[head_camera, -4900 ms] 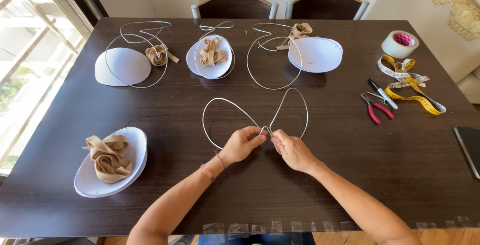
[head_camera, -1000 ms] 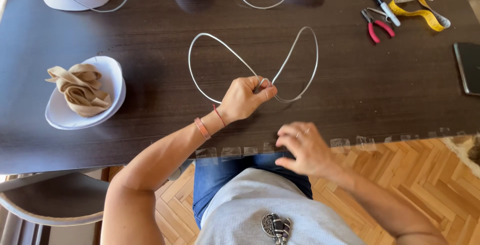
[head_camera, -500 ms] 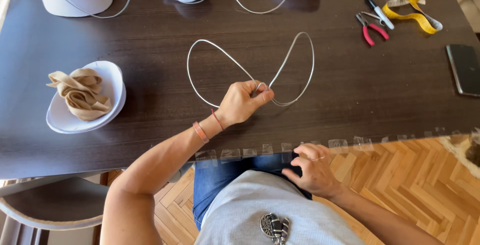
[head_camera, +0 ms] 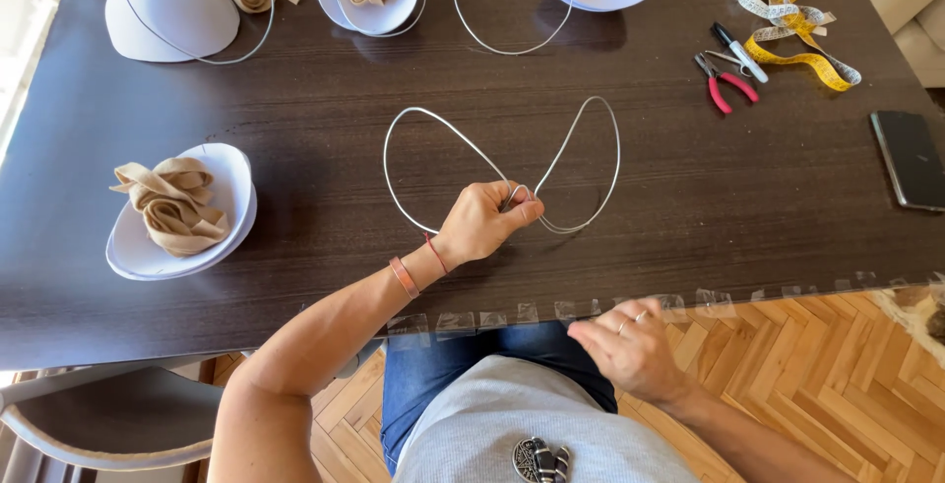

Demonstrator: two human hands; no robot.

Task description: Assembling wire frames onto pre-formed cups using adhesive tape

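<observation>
The bent wire loop is lying flat on the dark wooden worktop, its two rounded lobes spreading left and right like a bow, crossing at the near middle. The left hand is pinching that crossing point, fingers closed tight around the wire. The right hand is hanging off the worktop's near edge, above the lap, fingers loosely spread and holding nothing, just beside a row of clear tape strips stuck along that edge.

Moving outward: to the left, a white bowl-shaped form is carrying a bundle of tan ribbon. Along the far side, more white forms are sitting with wire loops and ribbon around them. To the far right, red-handled pliers are resting just beside a marker pen, with a yellow measuring tape curling next to them. A dark phone is lying at the right edge.
</observation>
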